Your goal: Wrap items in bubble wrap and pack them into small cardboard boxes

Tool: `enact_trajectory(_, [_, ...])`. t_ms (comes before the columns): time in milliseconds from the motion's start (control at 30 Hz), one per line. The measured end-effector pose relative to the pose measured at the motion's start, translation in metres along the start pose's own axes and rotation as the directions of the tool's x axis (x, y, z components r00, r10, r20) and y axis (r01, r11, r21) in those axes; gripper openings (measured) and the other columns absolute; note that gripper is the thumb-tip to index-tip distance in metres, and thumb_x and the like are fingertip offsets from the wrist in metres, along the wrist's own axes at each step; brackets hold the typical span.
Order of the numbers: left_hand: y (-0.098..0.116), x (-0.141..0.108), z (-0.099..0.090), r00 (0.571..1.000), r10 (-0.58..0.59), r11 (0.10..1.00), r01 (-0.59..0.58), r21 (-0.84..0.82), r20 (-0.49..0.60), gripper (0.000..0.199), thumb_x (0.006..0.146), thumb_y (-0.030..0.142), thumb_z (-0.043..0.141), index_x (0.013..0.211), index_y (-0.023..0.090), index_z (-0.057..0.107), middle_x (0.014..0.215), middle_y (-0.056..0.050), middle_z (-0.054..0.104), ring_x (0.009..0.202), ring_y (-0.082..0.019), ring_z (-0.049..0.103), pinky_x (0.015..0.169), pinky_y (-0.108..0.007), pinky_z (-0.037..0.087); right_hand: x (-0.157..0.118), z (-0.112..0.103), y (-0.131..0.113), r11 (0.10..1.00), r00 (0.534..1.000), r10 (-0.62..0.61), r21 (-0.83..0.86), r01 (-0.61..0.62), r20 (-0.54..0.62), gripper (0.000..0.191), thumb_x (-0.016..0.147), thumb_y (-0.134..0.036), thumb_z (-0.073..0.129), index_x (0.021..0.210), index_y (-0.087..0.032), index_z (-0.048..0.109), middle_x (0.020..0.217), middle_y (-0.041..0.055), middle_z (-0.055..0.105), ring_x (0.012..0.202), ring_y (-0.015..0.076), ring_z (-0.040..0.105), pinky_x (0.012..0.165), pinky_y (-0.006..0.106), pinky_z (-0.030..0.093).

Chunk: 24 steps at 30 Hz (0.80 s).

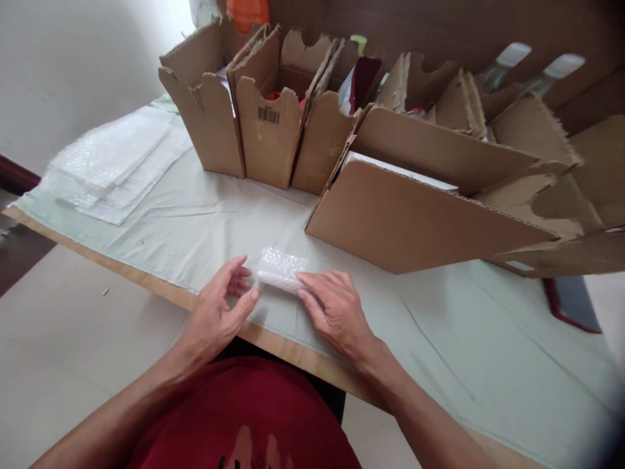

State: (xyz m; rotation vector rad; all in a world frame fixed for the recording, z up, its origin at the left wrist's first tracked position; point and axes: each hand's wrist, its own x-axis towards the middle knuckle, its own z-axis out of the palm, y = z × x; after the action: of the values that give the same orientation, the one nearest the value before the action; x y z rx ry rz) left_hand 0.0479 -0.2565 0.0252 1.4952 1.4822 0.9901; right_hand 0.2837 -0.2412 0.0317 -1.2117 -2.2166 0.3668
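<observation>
A small piece of clear bubble wrap, partly rolled or folded along its near edge, lies on the cloth in front of me. At its right end my right hand pinches it between thumb and fingers. My left hand is just off the left end, thumb and fingers apart and curved, with nothing visible in it. Whether anything is wrapped inside the roll cannot be made out.
Flat bubble wrap sheets are stacked at the table's left. Cardboard bins line the back, with a larger cardboard holder jutting forward at right. White-capped bottles stand behind. A dark flat object lies far right. Pale cloth covers the table.
</observation>
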Motion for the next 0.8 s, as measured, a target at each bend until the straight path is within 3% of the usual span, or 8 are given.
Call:
enact_trajectory(100, [0.005, -0.010, 0.001, 0.971, -0.198, 0.913, 0.232, -0.336, 0.131, 0.077, 0.087, 0.039, 0.072, 0.151, 0.021, 0.035, 0.131, -0.015, 0.063, 0.110, -0.024, 0.068, 0.091, -0.041, 0.059, -0.003, -0.008, -0.012, 0.983, 0.995, 0.091, 0.153, -0.096, 0.039, 0.021, 0.104, -0.023, 0.053, 0.119, -0.022, 0.068, 0.102, 0.0036, 0.077, 0.087, 0.0196, 0.068, 0.087, 0.039, 0.048])
enact_trajectory(200, [0.012, -0.005, 0.007, 0.937, -0.237, 0.805, 0.337, -0.489, 0.255, 0.089, 0.083, 0.042, 0.077, 0.155, 0.019, 0.030, 0.123, -0.013, 0.068, 0.109, -0.023, 0.068, 0.094, -0.038, 0.057, -0.006, -0.014, -0.024, 0.949, 0.979, 0.154, 0.255, -0.184, 0.134, 0.020, 0.104, -0.025, 0.054, 0.117, -0.025, 0.069, 0.099, 0.0017, 0.076, 0.086, 0.0190, 0.067, 0.087, 0.038, 0.050])
enact_trajectory(333, [0.018, 0.003, 0.014, 0.932, -0.185, 0.778, 0.332, -0.533, 0.310, 0.092, 0.083, 0.048, 0.077, 0.157, 0.018, 0.031, 0.105, -0.008, 0.071, 0.095, -0.020, 0.069, 0.084, -0.034, 0.056, -0.014, -0.019, -0.022, 0.895, 0.944, 0.322, 0.299, -0.330, 0.078, 0.023, 0.101, -0.033, 0.059, 0.121, -0.026, 0.068, 0.121, 0.0064, 0.070, 0.108, 0.0238, 0.065, 0.099, 0.044, 0.050])
enact_trajectory(433, [0.020, 0.001, 0.018, 0.944, -0.139, 0.784, 0.289, -0.549, 0.298, 0.083, 0.083, 0.046, 0.078, 0.153, 0.020, 0.041, 0.098, -0.005, 0.069, 0.087, -0.017, 0.068, 0.077, -0.029, 0.055, -0.024, -0.021, -0.015, 0.734, 0.884, 0.429, 0.499, -0.460, 0.184, 0.049, 0.095, -0.043, 0.067, 0.139, -0.026, 0.057, 0.134, 0.0106, 0.064, 0.115, 0.0247, 0.064, 0.097, 0.042, 0.056])
enact_trajectory(500, [0.019, 0.000, 0.022, 0.949, -0.118, 0.785, 0.270, -0.558, 0.292, 0.073, 0.084, 0.041, 0.079, 0.148, 0.022, 0.049, 0.096, -0.004, 0.067, 0.083, -0.015, 0.066, 0.073, -0.025, 0.055, -0.029, -0.024, -0.014, 0.575, 0.853, 0.418, 0.637, -0.514, 0.313, 0.053, 0.094, -0.044, 0.068, 0.141, -0.023, 0.055, 0.126, 0.0108, 0.068, 0.109, 0.0230, 0.068, 0.089, 0.037, 0.060])
enact_trajectory(567, [0.018, 0.001, 0.026, 0.952, -0.086, 0.792, 0.245, -0.559, 0.295, 0.065, 0.084, 0.038, 0.080, 0.143, 0.023, 0.055, 0.095, -0.003, 0.067, 0.080, -0.013, 0.066, 0.070, -0.023, 0.054, -0.029, -0.031, -0.015, 0.509, 0.840, 0.403, 0.675, -0.535, 0.363, 0.040, 0.094, -0.040, 0.068, 0.129, -0.021, 0.063, 0.109, 0.0075, 0.073, 0.096, 0.0206, 0.071, 0.081, 0.033, 0.061])
enact_trajectory(667, [0.013, 0.005, 0.033, 0.961, 0.029, 0.796, 0.145, -0.588, 0.276, 0.060, 0.087, 0.039, 0.078, 0.142, 0.025, 0.057, 0.101, -0.005, 0.069, 0.086, -0.016, 0.069, 0.075, -0.026, 0.058, -0.023, -0.065, -0.018, 0.665, 0.872, 0.424, 0.568, -0.484, 0.245, 0.018, 0.096, -0.035, 0.066, 0.107, -0.023, 0.073, 0.091, 0.0019, 0.074, 0.079, 0.0174, 0.070, 0.073, 0.030, 0.060])
enact_trajectory(800, [-0.003, 0.010, 0.040, 0.971, 0.123, 0.852, 0.004, -0.523, 0.207, 0.052, 0.094, 0.038, 0.070, 0.142, 0.027, 0.055, 0.109, -0.008, 0.072, 0.098, -0.021, 0.073, 0.089, -0.035, 0.061, -0.005, -0.152, -0.016, 0.924, 0.917, 0.344, 0.245, -0.293, -0.201, 0.018, 0.096, -0.040, 0.069, 0.111, -0.032, 0.076, 0.097, 0.0007, 0.076, 0.081, 0.0178, 0.071, 0.069, 0.030, 0.060])
